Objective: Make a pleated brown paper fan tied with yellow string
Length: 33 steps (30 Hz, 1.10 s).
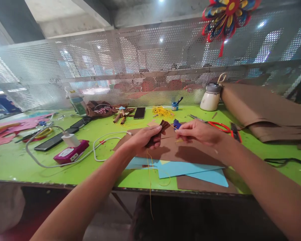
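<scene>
My left hand [149, 136] is closed around a folded brown paper strip [165, 126], whose pleated end sticks out past the thumb. From below that hand a yellow thread [150, 187] hangs over the table's front edge. Just to the right, my right hand [194, 132] pinches a thin yellow thread between thumb and fingertips. A small dark blue piece [176, 124] shows at its fingertips; what it is I cannot make out. Beneath both hands lie brown paper sheets [170, 152] and light blue paper pieces [190, 169].
Red-handled scissors [219, 126] lie right of my right hand, near a large folded brown sheet [261, 107] and a white jar [210, 98]. Behind are a phone [139, 113], yellow thread scraps [163, 111] and rolled brown pieces [121, 115]. A purple power strip [71, 152] with a white cable stands left.
</scene>
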Motion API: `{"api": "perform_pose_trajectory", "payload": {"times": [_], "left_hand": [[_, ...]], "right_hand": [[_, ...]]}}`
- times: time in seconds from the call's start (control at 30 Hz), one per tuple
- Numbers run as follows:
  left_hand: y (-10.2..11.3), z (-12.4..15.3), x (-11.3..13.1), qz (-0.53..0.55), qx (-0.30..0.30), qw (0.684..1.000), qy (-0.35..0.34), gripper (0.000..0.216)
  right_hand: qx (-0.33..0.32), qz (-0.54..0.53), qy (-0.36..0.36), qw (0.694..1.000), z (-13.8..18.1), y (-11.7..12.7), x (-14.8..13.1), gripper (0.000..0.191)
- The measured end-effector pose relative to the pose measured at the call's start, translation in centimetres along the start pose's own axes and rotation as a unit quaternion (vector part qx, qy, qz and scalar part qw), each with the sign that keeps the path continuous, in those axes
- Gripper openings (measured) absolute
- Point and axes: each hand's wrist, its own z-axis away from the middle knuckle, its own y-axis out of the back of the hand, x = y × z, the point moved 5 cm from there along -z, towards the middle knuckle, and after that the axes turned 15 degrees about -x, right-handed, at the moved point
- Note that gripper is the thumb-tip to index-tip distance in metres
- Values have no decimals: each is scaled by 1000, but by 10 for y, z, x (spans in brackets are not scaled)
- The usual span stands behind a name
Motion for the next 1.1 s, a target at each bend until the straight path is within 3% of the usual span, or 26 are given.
{"api": "perform_pose_trajectory", "payload": {"times": [0.07, 0.2, 0.4, 0.6, 0.73, 0.97, 1.03, 1.1], "left_hand": [[-2, 0, -1, 2, -9, 1000, 8, 29], [-8, -1, -1, 15, -24, 1000, 6, 27], [-27, -4, -3, -11, -84, 996, 37, 28], [-26, -2, -10, -26, -60, 996, 64, 29], [-21, -3, -13, -4, -56, 996, 67, 29], [-10, -3, -4, 43, -8, 999, 24, 27], [0, -1, 5, 52, 30, 998, -22, 20], [14, 3, 16, 77, 84, 990, -88, 15]], "right_hand": [[17, -20, 52, 998, 7, 13, -8, 23], [47, -162, 176, 970, 13, 22, -23, 20], [82, -240, 172, 952, 4, 14, -21, 26], [225, -269, 212, 912, 26, 59, -18, 25], [239, -276, 193, 911, 30, 73, -10, 24], [159, -148, 117, 969, 28, 65, -8, 17], [196, -82, 55, 976, 30, 74, 1, 17], [304, 16, -7, 952, 36, 89, 10, 16]]}}
